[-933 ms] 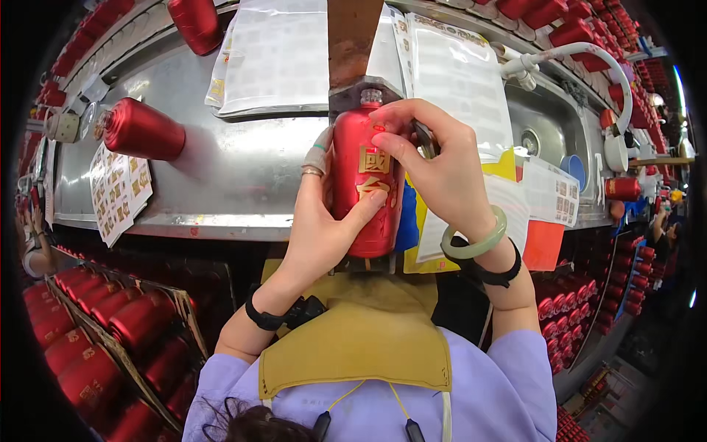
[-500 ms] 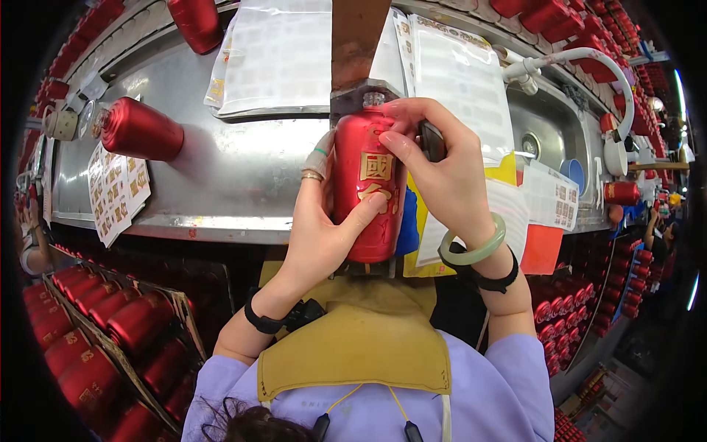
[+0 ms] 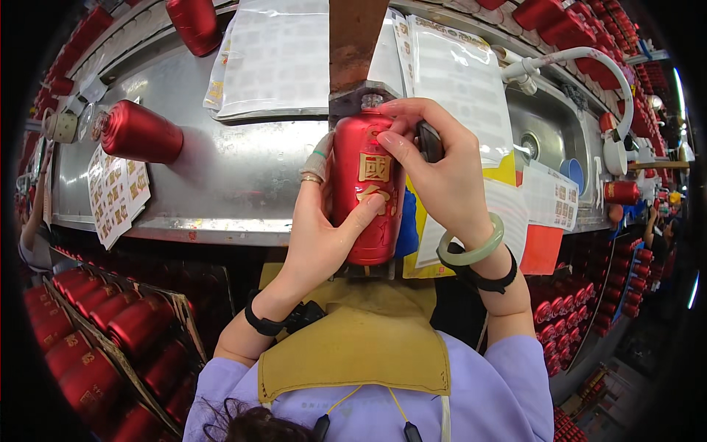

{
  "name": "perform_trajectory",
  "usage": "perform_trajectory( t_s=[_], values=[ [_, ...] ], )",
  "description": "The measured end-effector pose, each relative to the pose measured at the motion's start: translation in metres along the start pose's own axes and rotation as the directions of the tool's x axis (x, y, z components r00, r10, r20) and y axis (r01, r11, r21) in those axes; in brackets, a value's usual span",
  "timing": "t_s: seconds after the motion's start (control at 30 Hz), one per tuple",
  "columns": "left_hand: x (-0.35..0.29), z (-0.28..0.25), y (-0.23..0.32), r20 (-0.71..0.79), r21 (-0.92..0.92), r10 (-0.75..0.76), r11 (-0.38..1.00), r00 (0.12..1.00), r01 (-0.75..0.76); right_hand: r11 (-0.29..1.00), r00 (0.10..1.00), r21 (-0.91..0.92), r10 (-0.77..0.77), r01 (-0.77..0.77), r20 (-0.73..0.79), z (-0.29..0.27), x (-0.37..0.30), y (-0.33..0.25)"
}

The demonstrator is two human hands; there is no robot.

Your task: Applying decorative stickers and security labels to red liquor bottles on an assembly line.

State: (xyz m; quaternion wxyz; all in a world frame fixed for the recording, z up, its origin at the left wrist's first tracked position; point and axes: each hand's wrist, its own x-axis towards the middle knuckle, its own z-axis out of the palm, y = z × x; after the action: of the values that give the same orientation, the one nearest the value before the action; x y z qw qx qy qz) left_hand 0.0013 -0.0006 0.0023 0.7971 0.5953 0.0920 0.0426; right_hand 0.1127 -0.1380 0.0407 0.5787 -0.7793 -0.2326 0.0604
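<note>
A red bottle [image 3: 355,234] with gold characters lies in front of me, its clear glass neck [image 3: 372,102] pointing away. It rests against a dark holder at the end of a brown post [image 3: 356,40]. My left hand [image 3: 324,210] is wrapped round its left side, thumb across the front; a covering sits on one finger. My right hand [image 3: 442,155] has thumb and index finger pressed on the bottle's right shoulder, by a small mark above the characters. Behind its curled fingers shows a dark object [image 3: 429,141]; whether the hand holds it I cannot tell.
Another red bottle [image 3: 141,131] lies on the metal bench [image 3: 228,177], beside a printed label sheet [image 3: 118,195]. Plastic-covered sheets [image 3: 276,62] stand behind. A sink [image 3: 545,121] with a white faucet [image 3: 589,53] is at right. Racks of red bottles [image 3: 140,324] flank me below.
Both my hands keep their grip on the bottle with barely any shift. At the far left edge, another person's arm has risen.
</note>
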Motion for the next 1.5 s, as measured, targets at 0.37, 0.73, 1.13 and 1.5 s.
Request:
perform_trajectory(
  t_s=[0.37, 0.73, 1.13, 1.5],
  values=[
    [0.003, -0.002, 0.005, 0.016, 0.0, 0.011, 1.0, 1.0, -0.011, 0.997, 0.981, 0.031, 0.073, -0.068, -0.178, -0.006, 0.0, 0.012],
    [0.021, -0.006, 0.007, -0.026, -0.082, -0.033, 0.996, 0.999, 0.031, 0.901, 0.955, 0.336, 0.297, -0.274, -0.019, 0.002, 0.0, 0.013],
    [0.023, -0.002, 0.006, -0.055, -0.027, -0.008, 1.0, 0.998, 0.007, 0.949, 0.972, 0.234, 0.229, -0.211, -0.052, -0.003, 0.014, 0.011],
    [0.025, -0.006, 0.004, -0.083, 0.028, -0.028, 0.999, 0.996, 0.03, 0.646, 0.866, -0.632, -0.493, 0.428, 0.082, -0.042, 0.059, 0.006]
  ],
)
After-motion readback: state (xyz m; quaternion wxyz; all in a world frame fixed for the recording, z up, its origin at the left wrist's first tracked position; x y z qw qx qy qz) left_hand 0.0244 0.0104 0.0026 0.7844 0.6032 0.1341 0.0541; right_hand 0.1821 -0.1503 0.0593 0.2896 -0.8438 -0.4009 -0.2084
